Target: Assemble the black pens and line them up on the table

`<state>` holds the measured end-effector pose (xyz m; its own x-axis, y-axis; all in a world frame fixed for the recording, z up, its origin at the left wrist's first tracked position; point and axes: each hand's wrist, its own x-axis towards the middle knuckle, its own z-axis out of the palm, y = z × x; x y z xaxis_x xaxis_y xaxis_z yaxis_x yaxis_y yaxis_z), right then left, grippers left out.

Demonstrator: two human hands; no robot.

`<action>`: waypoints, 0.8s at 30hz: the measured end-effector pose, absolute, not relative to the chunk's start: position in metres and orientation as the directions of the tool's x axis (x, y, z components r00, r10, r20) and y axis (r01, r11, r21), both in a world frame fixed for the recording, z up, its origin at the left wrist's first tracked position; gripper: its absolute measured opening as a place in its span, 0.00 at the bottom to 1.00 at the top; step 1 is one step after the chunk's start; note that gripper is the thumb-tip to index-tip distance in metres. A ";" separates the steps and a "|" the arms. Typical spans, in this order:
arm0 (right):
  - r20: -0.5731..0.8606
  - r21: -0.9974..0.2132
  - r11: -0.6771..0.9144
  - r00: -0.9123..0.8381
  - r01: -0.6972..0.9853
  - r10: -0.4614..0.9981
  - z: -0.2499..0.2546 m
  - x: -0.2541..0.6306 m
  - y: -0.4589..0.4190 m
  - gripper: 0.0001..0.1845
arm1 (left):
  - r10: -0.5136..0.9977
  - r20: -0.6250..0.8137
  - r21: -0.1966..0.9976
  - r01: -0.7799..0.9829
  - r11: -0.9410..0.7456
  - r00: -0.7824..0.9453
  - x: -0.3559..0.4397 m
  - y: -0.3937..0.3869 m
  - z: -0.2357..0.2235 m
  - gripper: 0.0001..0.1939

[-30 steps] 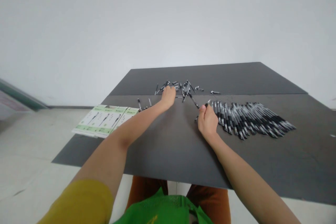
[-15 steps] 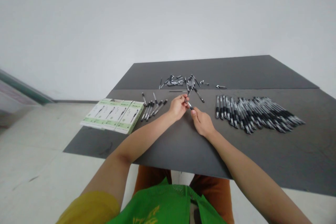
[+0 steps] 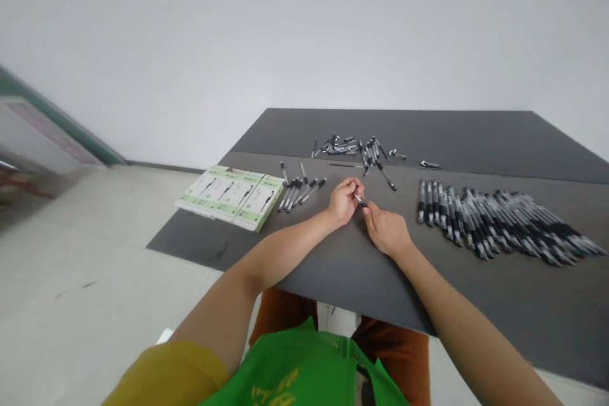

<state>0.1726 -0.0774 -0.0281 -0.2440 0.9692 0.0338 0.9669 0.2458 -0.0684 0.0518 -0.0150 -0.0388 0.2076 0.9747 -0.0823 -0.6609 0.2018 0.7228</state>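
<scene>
My left hand and my right hand meet over the dark table, both pinched on one black pen held between them. A long row of assembled black pens lies to the right of my right hand. A small group of pens rests just left of my left hand. Farther back sits a loose pile of pen parts.
Green-and-white pen boxes lie side by side at the table's left edge. A second dark table joins at the back. Pale floor lies to the left, a white wall behind. A green bag is on my lap.
My left hand came back from the far pile and my right hand left the pen row; both now meet on one pen. The view has swung left.
</scene>
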 end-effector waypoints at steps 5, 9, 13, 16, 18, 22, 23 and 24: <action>0.055 -0.011 0.230 -0.229 0.973 0.972 -0.030 0.169 -0.081 0.23 | 0.973 -0.057 0.740 -0.644 0.192 0.225 0.051 -0.015 -0.039 0.06; 0.073 -0.019 0.224 -0.223 0.974 0.972 -0.031 0.166 -0.083 0.23 | 0.984 0.006 0.805 -0.585 0.100 0.177 0.052 -0.016 -0.043 0.10; 0.055 -0.075 0.165 -0.161 0.983 0.985 -0.027 0.162 -0.084 0.22 | 0.981 0.169 0.904 -0.411 -0.117 0.092 0.053 -0.019 -0.051 0.14; 0.001 -0.142 0.079 -0.080 0.987 0.997 -0.022 0.164 -0.086 0.24 | 0.961 0.215 0.934 -0.323 -0.152 0.171 0.051 -0.020 -0.056 0.15; -0.029 -0.196 0.037 -0.044 0.980 0.999 -0.019 0.168 -0.087 0.25 | 0.942 0.198 0.945 -0.309 -0.110 0.271 0.049 -0.020 -0.058 0.18; -0.051 -0.270 -0.018 0.004 0.963 0.999 -0.014 0.175 -0.091 0.27 | 0.870 0.214 0.944 -0.324 -0.066 0.445 0.045 -0.018 -0.058 0.24; -0.060 -0.280 -0.027 0.011 0.960 0.998 -0.013 0.175 -0.091 0.27 | 0.855 0.212 0.945 -0.323 -0.056 0.472 0.044 -0.017 -0.057 0.25; -0.072 -0.289 -0.034 0.013 0.957 0.997 -0.013 0.176 -0.092 0.27 | 0.843 0.205 0.948 -0.314 -0.045 0.497 0.042 -0.015 -0.056 0.25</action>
